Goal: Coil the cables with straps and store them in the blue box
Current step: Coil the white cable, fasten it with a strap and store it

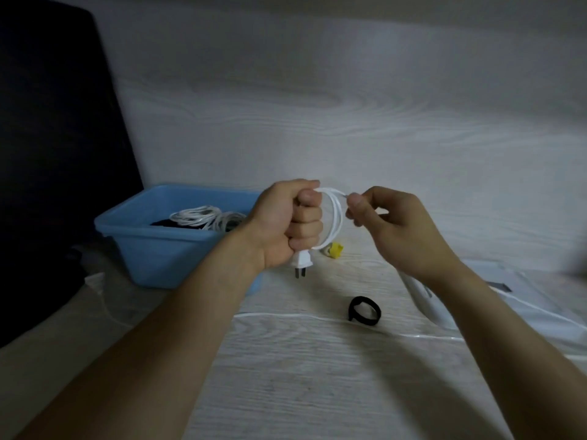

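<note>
My left hand [292, 223] grips a white power cable [337, 217] in a fist above the table; a loop arcs out to the right of the fist and the white plug [301, 263] hangs below it. At the top of that loop my right hand [390, 227] pinches the cable between thumb and fingers. The loose rest of the cable [286, 315] trails across the table. A black strap [364, 311], curled into a ring, lies on the table below the hands. The blue box [165, 249] stands at the left with coiled white cables [203, 217] inside.
A small yellow object [334, 250] lies behind the loop. A white oblong device [425, 296] and a flat sheet [514, 287] lie at the right. A large dark object [57, 173] fills the left side. The table is pale wood grain [317, 376].
</note>
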`<state>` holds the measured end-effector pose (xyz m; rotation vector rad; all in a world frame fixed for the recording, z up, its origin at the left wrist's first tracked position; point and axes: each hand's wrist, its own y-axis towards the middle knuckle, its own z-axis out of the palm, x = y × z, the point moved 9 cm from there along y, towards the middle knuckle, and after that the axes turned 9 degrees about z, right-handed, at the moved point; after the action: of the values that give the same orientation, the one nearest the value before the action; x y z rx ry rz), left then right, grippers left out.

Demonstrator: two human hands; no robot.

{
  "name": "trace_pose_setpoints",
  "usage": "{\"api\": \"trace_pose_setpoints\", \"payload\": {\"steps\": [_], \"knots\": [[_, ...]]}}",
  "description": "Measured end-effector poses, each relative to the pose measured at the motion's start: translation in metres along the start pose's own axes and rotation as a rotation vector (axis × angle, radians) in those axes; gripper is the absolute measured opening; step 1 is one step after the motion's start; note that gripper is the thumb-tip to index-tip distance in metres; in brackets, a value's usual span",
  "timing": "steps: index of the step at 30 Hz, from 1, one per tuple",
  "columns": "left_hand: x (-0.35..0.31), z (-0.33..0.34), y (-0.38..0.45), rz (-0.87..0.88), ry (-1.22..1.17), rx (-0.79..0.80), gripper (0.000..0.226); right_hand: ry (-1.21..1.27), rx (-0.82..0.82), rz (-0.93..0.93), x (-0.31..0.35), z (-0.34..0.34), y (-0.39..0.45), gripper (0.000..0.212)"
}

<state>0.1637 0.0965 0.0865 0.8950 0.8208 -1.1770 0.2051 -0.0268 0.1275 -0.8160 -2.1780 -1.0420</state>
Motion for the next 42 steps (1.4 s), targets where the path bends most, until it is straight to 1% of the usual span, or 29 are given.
{"api": "trace_pose_setpoints", "payload": {"steps": [4,6,8,11,13,14,17,19,21,24,25,27,29,31,32,34,36,38,40,42], "knots": [[-0.018,-0.036,0.003,0.123,-0.394,-0.244,0.051,-0.058,-0.059,0.017,-0.013,-0.022,0.005,0.024],[-0.029,-0.055,0.000,0.220,-0.551,-0.356,0.052,-0.084,-0.045,0.015,-0.017,-0.028,0.007,0.017],[-0.040,-0.068,-0.005,0.321,-0.660,-0.422,0.049,-0.141,0.062,-0.002,-0.016,-0.021,0.008,0.010],[-0.052,-0.066,-0.009,0.404,-0.764,-0.420,0.046,-0.259,0.232,-0.053,-0.012,0.004,0.001,0.007],[-0.057,-0.061,-0.009,0.451,-0.757,-0.422,0.046,-0.326,0.316,-0.095,-0.004,0.022,-0.006,0.009],[-0.058,-0.058,-0.008,0.469,-0.712,-0.425,0.045,-0.359,0.364,-0.106,-0.001,0.031,-0.011,0.011],[-0.061,-0.048,-0.005,0.504,-0.441,-0.441,0.039,-0.424,0.508,-0.111,0.009,0.051,-0.026,0.024],[-0.062,-0.041,-0.004,0.537,-0.218,-0.435,0.037,-0.411,0.530,-0.139,0.021,0.053,-0.032,0.028],[-0.065,-0.032,-0.006,0.554,0.080,-0.380,0.034,-0.387,0.495,-0.166,0.032,0.047,-0.032,0.026],[-0.063,-0.015,-0.010,0.502,0.521,-0.255,0.031,-0.386,0.437,-0.144,0.039,0.030,-0.029,0.024],[-0.062,-0.011,-0.012,0.505,0.604,-0.224,0.030,-0.395,0.443,-0.134,0.040,0.025,-0.029,0.025],[-0.060,-0.001,-0.013,0.494,0.670,-0.140,0.029,-0.419,0.491,-0.112,0.040,0.017,-0.031,0.026],[-0.050,0.008,-0.014,0.404,0.762,0.007,0.029,-0.409,0.505,-0.102,0.042,0.011,-0.032,0.021],[-0.033,0.017,-0.018,0.270,0.914,0.193,0.033,-0.378,0.411,-0.089,0.043,-0.002,-0.028,0.005],[-0.024,0.019,-0.021,0.197,0.960,0.272,0.034,-0.370,0.329,-0.089,0.045,-0.011,-0.024,0.011],[-0.009,0.023,-0.025,0.064,0.915,0.374,0.037,-0.365,0.158,-0.103,0.048,-0.028,-0.019,0.028],[0.001,0.029,-0.027,-0.037,0.687,0.450,0.046,-0.344,0.049,-0.103,0.049,-0.039,-0.016,0.035],[0.003,0.034,-0.028,-0.094,0.438,0.494,0.051,-0.301,0.037,-0.069,0.043,-0.042,-0.014,0.038],[-0.001,0.036,-0.026,-0.075,0.277,0.482,0.044,-0.281,0.068,-0.046,0.037,-0.038,-0.012,0.037],[-0.007,0.035,-0.021,-0.024,0.154,0.422,0.035,-0.276,0.095,-0.031,0.033,-0.035,-0.011,0.035]]}}
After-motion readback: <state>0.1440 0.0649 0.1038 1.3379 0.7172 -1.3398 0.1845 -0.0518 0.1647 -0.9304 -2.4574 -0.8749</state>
